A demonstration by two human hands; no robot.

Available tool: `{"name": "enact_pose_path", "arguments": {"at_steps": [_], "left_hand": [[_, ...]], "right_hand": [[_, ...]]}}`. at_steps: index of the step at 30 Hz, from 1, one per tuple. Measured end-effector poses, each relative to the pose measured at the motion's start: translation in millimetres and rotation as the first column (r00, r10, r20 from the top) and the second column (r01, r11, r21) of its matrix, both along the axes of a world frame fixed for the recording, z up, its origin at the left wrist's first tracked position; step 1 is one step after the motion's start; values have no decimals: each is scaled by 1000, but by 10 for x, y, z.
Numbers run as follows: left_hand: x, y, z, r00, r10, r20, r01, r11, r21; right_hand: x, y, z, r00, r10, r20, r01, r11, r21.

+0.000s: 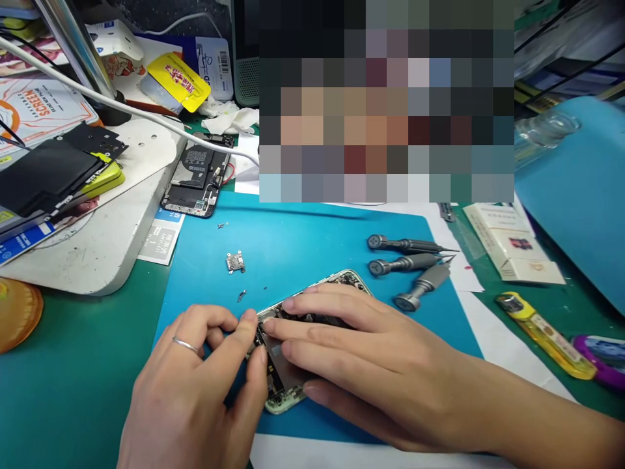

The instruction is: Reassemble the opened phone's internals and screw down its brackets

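Note:
An opened phone body (336,281) lies on a blue mat (293,241), its circuit parts exposed. My right hand (361,345) lies flat across it, fingers stretched out and pressing on the inside. My left hand (195,378), with a ring on one finger, is curled at the phone's left edge, thumb and forefinger pinched together on a small part inside the phone that I cannot make out. A small loose metal component (235,262) and tiny screws (221,226) lie on the mat beyond my left hand.
Three grey screwdrivers (410,264) lie right of the phone. Another opened phone (195,179) rests at the back left beside a white stand base (97,241). A white box (512,241), a yellow lighter (541,332) and a purple object (603,358) sit at the right.

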State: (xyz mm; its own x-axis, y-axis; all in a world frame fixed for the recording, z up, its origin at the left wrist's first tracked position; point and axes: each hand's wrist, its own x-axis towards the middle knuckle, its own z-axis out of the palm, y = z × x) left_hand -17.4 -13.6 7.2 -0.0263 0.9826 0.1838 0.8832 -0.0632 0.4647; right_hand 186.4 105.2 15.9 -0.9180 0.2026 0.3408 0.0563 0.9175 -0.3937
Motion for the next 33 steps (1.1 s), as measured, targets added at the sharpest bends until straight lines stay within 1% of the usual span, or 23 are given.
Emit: {"name": "enact_pose_path", "arguments": {"at_steps": [7,11,14,18,23,30,33], "left_hand": [[2,-17,1,1000,5,8,-5,1000,14],[4,-24,4,1000,7,-13,-6,1000,30],[6,-27,10,999,12,-44,-9,998,57],[7,-28,13,999,16,-50,-13,998,64],[12,-26,9,999,17,-51,-13,998,67],[13,-42,-2,999,27,-40,-24,998,63],[-17,-37,-19,999,-7,-48,11,997,77]], "right_hand": [[4,26,5,1000,22,15,-21,999,-43],[7,26,13,999,32,31,-31,999,-39],[1,16,12,999,16,38,-15,1000,-21],[-29,0,-14,1000,-16,4,16,999,42],[-63,-10,-22,999,19,-38,-13,989,147],[-58,-20,49,999,36,-11,-32,970,243],[-59,-39,43,1000,24,-9,-20,959,283]]}}
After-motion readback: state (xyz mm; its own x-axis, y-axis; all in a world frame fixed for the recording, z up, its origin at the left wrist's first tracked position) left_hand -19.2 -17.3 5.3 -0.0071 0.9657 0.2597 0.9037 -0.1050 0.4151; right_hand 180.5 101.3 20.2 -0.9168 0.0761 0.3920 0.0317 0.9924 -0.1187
